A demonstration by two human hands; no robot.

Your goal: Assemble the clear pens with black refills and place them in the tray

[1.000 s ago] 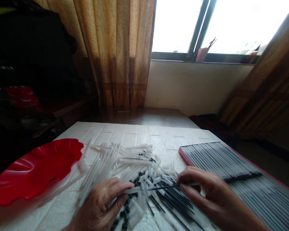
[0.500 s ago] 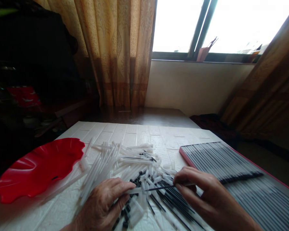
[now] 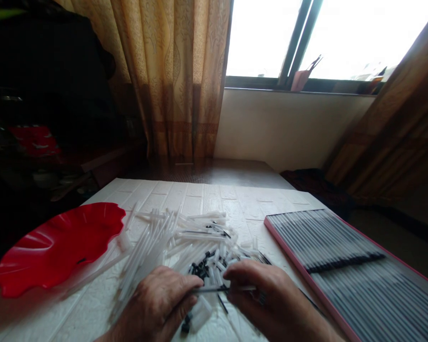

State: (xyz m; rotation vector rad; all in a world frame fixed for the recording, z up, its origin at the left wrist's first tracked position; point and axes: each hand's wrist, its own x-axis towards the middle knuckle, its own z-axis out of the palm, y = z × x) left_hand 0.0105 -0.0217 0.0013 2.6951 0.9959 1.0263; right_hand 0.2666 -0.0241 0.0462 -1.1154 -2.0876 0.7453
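Low over the pile, my left hand [image 3: 160, 297] pinches a translucent pen barrel [image 3: 210, 288] between thumb and fingers. A dark refill shows inside the barrel. My right hand [image 3: 258, 294] is closed at the barrel's right end, gripping the black refill there; its fingertips hide part of it. Small black plugs [image 3: 200, 270] and short white caps [image 3: 221, 259] lie just beyond the two hands. Long translucent tubes [image 3: 150, 242] are heaped to the left. Most of the black refills lie hidden under my right hand.
A red scalloped plate [image 3: 57, 242] stands at the left with a small dark piece in it. At the right, a pink-edged tray [image 3: 285, 249] holds rows of filled pens. The white brick-patterned table cover [image 3: 207, 192] lies under everything.
My right hand has moved left, up to the barrel in my left hand. The refill, whose tip was at the barrel's end before, now runs inside it.
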